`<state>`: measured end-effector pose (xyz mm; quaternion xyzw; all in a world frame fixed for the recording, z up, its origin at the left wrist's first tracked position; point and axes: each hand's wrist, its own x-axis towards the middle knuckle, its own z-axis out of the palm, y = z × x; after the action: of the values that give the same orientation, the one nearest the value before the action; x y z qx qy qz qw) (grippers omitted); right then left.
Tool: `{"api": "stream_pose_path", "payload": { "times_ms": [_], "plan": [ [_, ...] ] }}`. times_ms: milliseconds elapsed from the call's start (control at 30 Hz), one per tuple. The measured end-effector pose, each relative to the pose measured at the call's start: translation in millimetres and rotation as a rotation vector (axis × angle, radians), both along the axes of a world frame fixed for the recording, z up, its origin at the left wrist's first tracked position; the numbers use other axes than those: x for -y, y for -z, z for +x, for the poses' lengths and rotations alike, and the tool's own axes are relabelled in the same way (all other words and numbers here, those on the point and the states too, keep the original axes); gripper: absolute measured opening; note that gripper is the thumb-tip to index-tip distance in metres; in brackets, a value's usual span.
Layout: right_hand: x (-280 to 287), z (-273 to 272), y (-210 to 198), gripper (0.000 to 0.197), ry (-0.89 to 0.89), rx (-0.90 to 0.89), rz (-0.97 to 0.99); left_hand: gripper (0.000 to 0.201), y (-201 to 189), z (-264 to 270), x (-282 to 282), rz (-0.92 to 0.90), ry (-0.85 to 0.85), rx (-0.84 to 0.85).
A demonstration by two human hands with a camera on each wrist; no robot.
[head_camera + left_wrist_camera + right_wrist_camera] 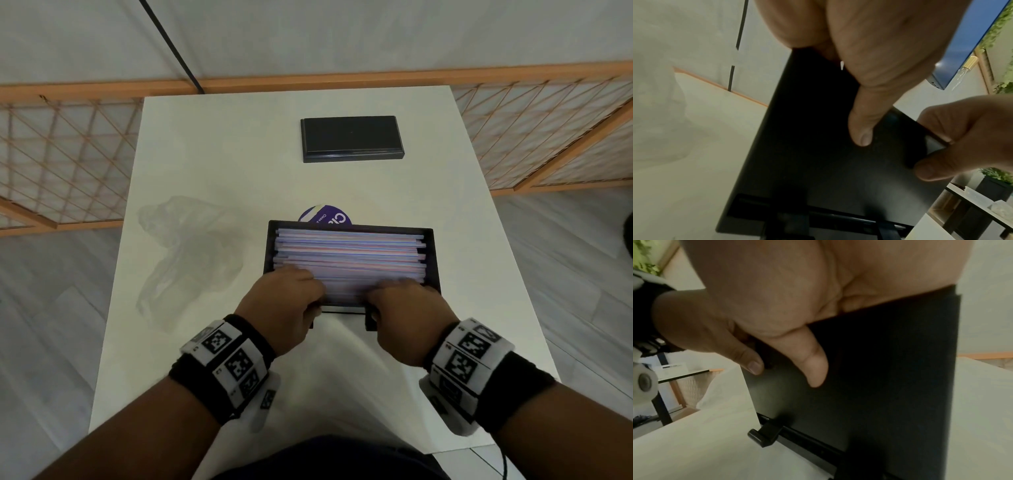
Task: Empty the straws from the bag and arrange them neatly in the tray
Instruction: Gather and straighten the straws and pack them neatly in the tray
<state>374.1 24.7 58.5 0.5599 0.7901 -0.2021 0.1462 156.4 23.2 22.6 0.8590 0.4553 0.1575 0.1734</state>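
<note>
A black tray (432,253) sits mid-table, packed with pastel straws (349,253) lying side by side, left to right. My left hand (291,298) and right hand (404,305) grip its near edge, fingers curled over the nearest straws. In the wrist views, the left thumb (861,129) and the right thumb (813,366) press on the tray's dark underside (890,369), which is tipped up off the table. The clear plastic bag (188,253) lies crumpled and flat to the tray's left.
A black rectangular lid (351,138) lies at the far side of the white table (239,154). A purple round label (325,216) peeks out behind the tray. A black bar with small feet (760,436) runs along the tray's near bottom edge.
</note>
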Motion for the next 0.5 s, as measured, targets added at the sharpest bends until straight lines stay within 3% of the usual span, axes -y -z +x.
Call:
{"api": "stream_pose_path", "payload": {
  "times_ms": [100, 333, 500],
  "plan": [
    [-4.1, -4.8, 0.0, 0.021, 0.007, 0.039, -0.061, 0.021, 0.5, -2.3, 0.8, -0.012, 0.0, 0.03],
    [-2.5, -4.7, -3.2, 0.027, 0.028, 0.022, -0.081, 0.003, 2.7, -5.3, 1.3, -0.014, 0.011, 0.065],
    [-1.3, -5.2, -6.8, 0.027, 0.032, 0.03, -0.095, 0.018, -1.6, -4.6, 3.2, 0.042, -0.035, 0.159]
  ]
}}
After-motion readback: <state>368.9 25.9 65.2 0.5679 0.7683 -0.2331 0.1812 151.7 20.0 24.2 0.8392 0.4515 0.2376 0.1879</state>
